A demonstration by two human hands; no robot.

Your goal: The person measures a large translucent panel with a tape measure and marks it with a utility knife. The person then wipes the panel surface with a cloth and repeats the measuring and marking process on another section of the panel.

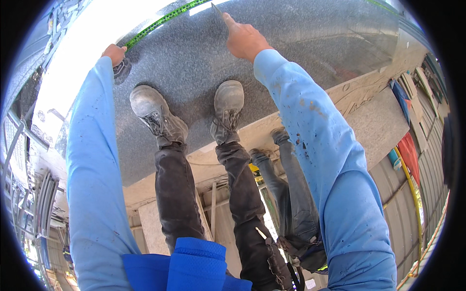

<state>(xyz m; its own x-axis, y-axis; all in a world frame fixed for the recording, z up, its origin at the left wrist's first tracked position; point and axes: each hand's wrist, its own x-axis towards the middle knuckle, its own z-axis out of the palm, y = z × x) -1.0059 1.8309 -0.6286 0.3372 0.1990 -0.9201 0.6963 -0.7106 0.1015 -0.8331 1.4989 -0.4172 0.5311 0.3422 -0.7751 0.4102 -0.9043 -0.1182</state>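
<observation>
My left hand (114, 54) is closed on a tape measure, gripping its green blade (162, 20) where it leaves the dark case (122, 71). The blade runs up and right across a grey metal sheet (310, 43). Beside its far stretch, my right hand (245, 41) is closed round a thin, pointed marking tool (217, 10). The tool's tip is at or very near the sheet, just by the blade; its exact kind cannot be made out.
My dusty boots (154, 114) stand on the sheet. Another person's legs (284, 189) are close behind on the right. Boards (383, 123), a red cloth (409, 154) and a yellow strip (415, 196) lie further right. Metal bars (41, 196) are stacked at left.
</observation>
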